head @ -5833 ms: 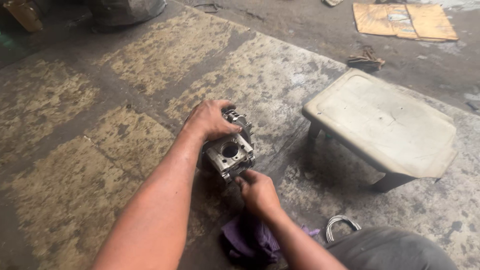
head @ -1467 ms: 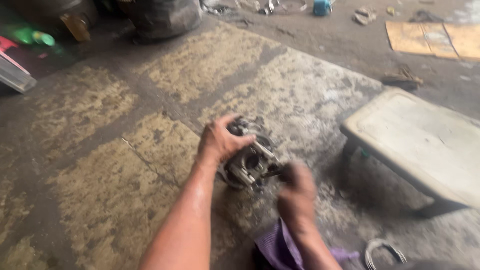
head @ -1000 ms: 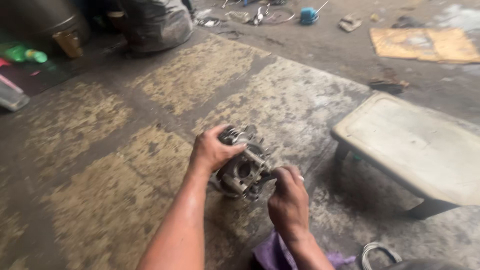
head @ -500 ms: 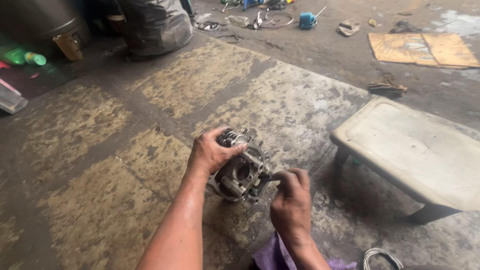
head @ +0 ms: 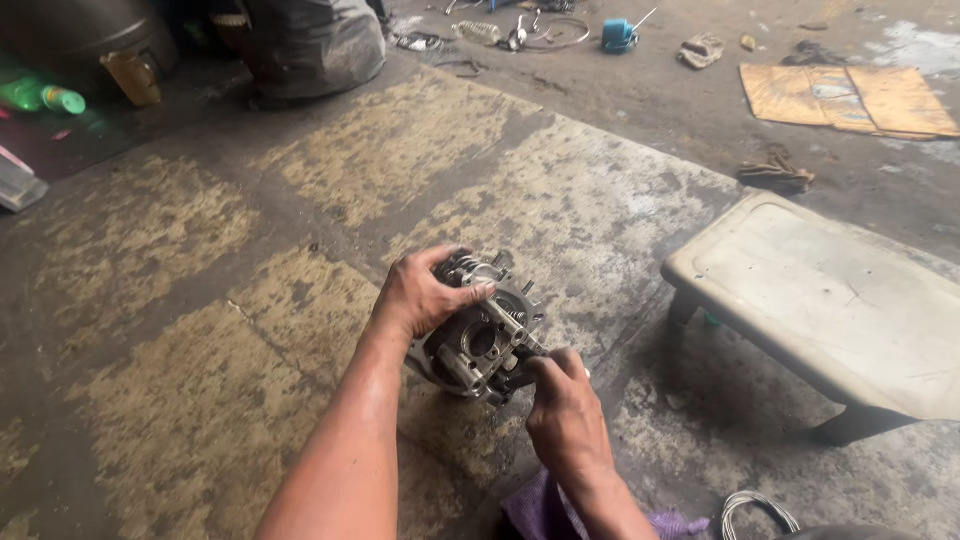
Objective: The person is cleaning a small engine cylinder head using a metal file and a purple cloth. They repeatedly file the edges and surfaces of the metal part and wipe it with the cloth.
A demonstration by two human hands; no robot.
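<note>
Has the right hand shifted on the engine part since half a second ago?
Yes. The right hand has slid slightly left, away from the stool, closing onto the lower right edge of the engine part.

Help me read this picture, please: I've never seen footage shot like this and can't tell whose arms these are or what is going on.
The camera is worn on a person's head and looks down, so the two bare arms coming in from the bottom edge are that person's own. There is no machine.

The left hand wraps over the top of a grey metal engine part, a block with a round bore and small springs, and steadies it on the stained concrete floor. The right hand pinches at the part's near edge; whether its grip closes on a small tool I cannot tell.

Around them: a low pale stool to the right, a purple cloth under the right wrist, a wire coil, flattened cardboard farther off, and scattered tools at the top.
</note>
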